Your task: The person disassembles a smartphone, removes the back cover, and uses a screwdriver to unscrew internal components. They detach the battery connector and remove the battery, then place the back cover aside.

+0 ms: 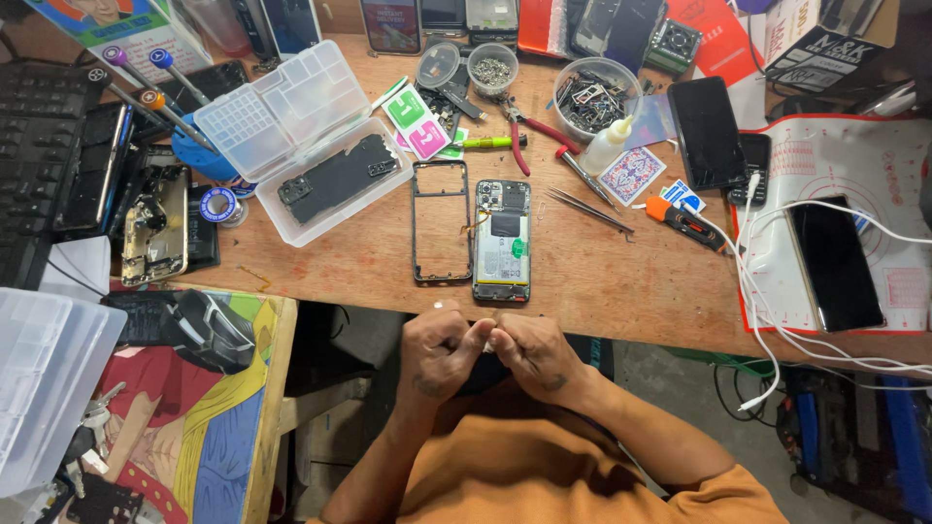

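A cluttered wooden workbench [621, 281] was seen from above, with tools and phone parts spread across it, apparently so that each lay within reach. At the right, a red-edged work mat [879, 155] carried a dark phone [833, 262] with white cables [767, 291] trailing over it. At the left, an open clear plastic parts box [291, 136] held a black phone panel [338, 178], seemingly kept there for safety.

Near the front edge of the bench, an opened phone body [502, 241] lay face down with its internals exposed, and just beside it, on its left, an empty phone frame [441, 221] had been set apart. Well behind these, small bowls of screws and metal parts [592, 92], red-handled pliers [529, 131] and tweezers [587, 209] were laid.

Below the bench edge, in front of an orange shirt [544, 466], the left hand [439, 351] and the right hand [534, 354] were held together, knuckles touching. Both sets of fingers were curled tightly, as if something very small were pinched between them; what was grasped could not be made out. The opened phone body lay just beyond the hands, untouched.
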